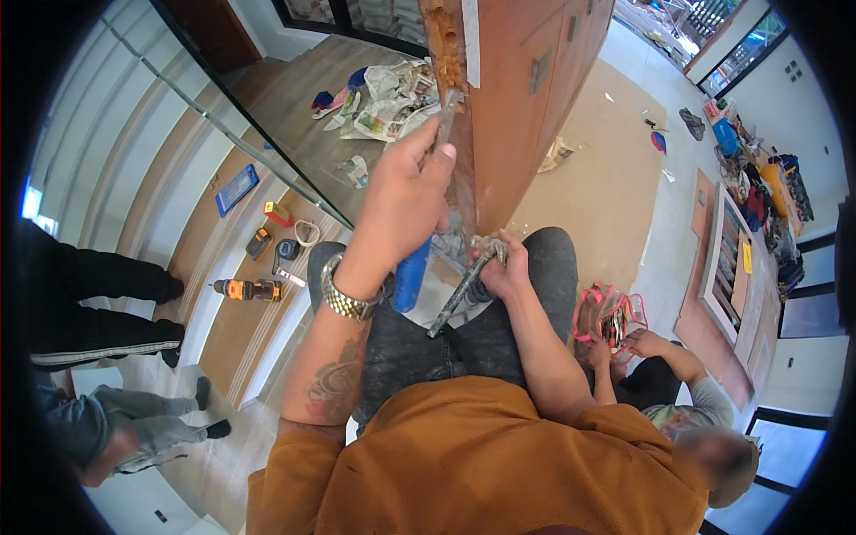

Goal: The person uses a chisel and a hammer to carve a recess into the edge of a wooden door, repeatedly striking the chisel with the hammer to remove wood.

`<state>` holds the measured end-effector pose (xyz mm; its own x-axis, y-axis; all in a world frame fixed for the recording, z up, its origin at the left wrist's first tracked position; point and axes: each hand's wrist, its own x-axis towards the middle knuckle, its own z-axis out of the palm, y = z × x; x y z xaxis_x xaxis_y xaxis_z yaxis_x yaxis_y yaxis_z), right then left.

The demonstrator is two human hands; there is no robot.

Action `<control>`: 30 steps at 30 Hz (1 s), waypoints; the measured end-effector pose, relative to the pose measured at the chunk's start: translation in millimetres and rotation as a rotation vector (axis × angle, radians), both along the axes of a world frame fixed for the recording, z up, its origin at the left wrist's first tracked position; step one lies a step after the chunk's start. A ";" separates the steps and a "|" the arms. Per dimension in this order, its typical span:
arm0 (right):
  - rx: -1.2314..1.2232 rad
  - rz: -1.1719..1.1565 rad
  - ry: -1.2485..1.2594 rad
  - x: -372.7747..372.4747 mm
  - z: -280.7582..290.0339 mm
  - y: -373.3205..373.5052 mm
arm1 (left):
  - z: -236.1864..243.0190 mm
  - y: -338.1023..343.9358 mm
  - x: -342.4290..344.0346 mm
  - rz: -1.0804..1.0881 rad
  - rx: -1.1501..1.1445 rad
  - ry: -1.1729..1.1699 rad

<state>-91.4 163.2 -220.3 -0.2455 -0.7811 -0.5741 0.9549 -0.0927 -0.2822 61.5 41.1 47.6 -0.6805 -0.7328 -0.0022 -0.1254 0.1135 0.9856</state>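
At the centre, a chisel (pixel 411 278) with a smooth blue handle and flat grey metal blade stands nearly along the twelve-to-six line, its tip pointing just past twelve. The left hand (pixel 401 196) has its fingers clamped around it. The tip sits at a rough, splintered recess (pixel 443 45) in the edge of an orange-brown wooden panel (pixel 513 102), which blocks the floor behind. The right hand's (pixel 511 270) fingers are closed on the dull metal head of a hammer (pixel 461 296); its slim dark handle slants toward seven. Crumpled newspaper (pixel 392 98) lies near eleven, beyond a glass panel's metal edge (pixel 223 125). At nine, a drill (pixel 250 290) and tape measure (pixel 287 250) rest on a wooden step (pixel 223 325). At four, a co-worker (pixel 704 397) reaches into a pink-edged bag (pixel 611 316).
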 end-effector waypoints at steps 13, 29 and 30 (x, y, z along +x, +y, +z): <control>0.000 0.000 0.053 -1.1 4.9 1.5 | -7.2 -31.3 3.7 -0.103 0.143 0.096; 0.022 -0.015 0.034 -1.8 3.2 4.4 | 16.4 -39.2 2.2 -0.125 0.011 -0.044; 0.022 -0.013 0.028 -1.7 3.5 3.9 | 12.3 -38.2 0.6 -0.122 0.012 -0.050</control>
